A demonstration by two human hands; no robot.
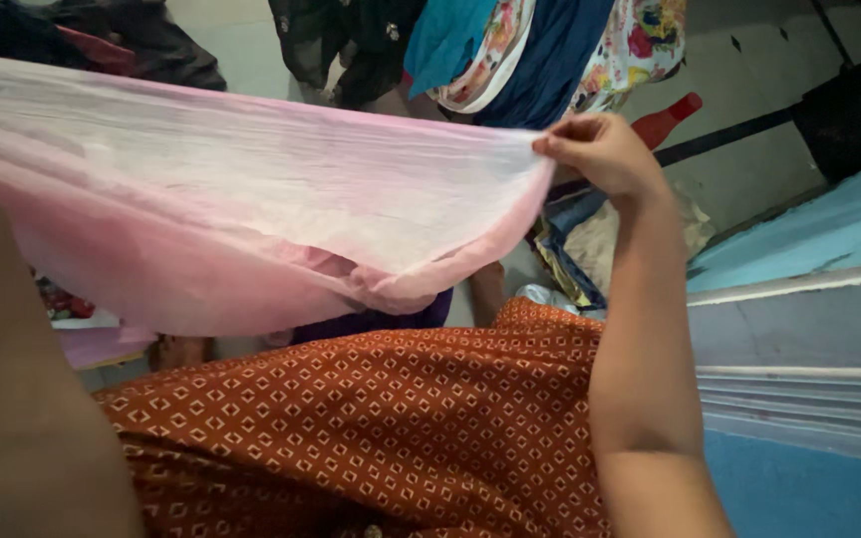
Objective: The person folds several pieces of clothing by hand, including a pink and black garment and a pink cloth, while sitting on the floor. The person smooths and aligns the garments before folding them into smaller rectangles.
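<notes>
A thin pink and white cloth (251,199) is stretched wide in front of me, sagging in the middle. My right hand (600,151) pinches its upper right corner between thumb and fingers. The cloth's left end runs off the frame's left edge. My left forearm (12,399) fills the lower left, blurred and close; its hand is out of view. Below the cloth is my orange-brown patterned garment (401,418).
Coloured clothes (510,50) hang at the top centre, dark clothes (102,35) at the top left. A red bottle (665,120) lies behind my right hand. A pile of fabric (590,249) lies on the floor. A light blue ledge (809,239) and steps run along the right.
</notes>
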